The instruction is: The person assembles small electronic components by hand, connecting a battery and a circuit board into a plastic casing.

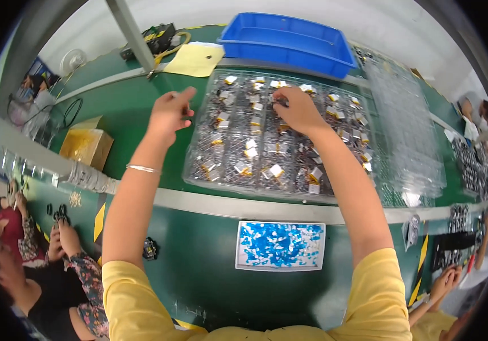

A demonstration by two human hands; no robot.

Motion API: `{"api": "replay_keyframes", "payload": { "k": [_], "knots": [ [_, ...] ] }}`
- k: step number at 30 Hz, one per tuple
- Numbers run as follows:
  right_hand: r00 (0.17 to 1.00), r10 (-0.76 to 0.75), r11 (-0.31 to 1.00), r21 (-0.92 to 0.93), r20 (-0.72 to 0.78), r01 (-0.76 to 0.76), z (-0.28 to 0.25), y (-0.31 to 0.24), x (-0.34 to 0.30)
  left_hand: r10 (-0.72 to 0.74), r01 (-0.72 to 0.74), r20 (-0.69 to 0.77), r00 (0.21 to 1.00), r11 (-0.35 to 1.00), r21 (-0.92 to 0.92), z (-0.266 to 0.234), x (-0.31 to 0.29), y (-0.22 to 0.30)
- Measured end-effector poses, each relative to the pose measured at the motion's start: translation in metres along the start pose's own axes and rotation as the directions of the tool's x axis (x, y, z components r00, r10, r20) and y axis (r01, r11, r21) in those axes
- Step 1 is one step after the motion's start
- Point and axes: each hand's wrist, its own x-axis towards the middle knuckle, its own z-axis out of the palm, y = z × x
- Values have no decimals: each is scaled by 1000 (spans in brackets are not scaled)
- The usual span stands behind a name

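Note:
A clear plastic tray (192,167) lies on the raised green shelf, its compartments filled with small electronic parts (249,152) that carry silvery-white pouches, yellow tape and dark wires. Over its upper middle is my right hand (299,111), fingers curled down and pinched among the parts; whatever sits between the fingertips is too small and hidden to name. My left hand (170,113) hovers just outside the tray's left edge, index finger stretched out and the other fingers loosely bent. Nothing shows in it.
Behind the tray stands a blue bin (283,42), with yellow paper (195,59) beside it. Stacked clear trays (408,131) lie right. An open cardboard box (87,145) is left. Below the shelf rail (215,206) sits a white tray (280,268) of blue bits. Co-workers sit at both sides.

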Motion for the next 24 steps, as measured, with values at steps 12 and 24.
{"api": "replay_keyframes", "payload": {
  "k": [12, 24],
  "knots": [
    [957, -210, 863, -423, 198, 277, 2, -17, -5, 464, -482, 342, 817, 226, 846, 44, -11, -29],
    [991, -126, 952, -274, 45, 134, -58, -33, -20, 325, -387, 210, 922, 773, 504, 31, 28, 4]
  ]
}}
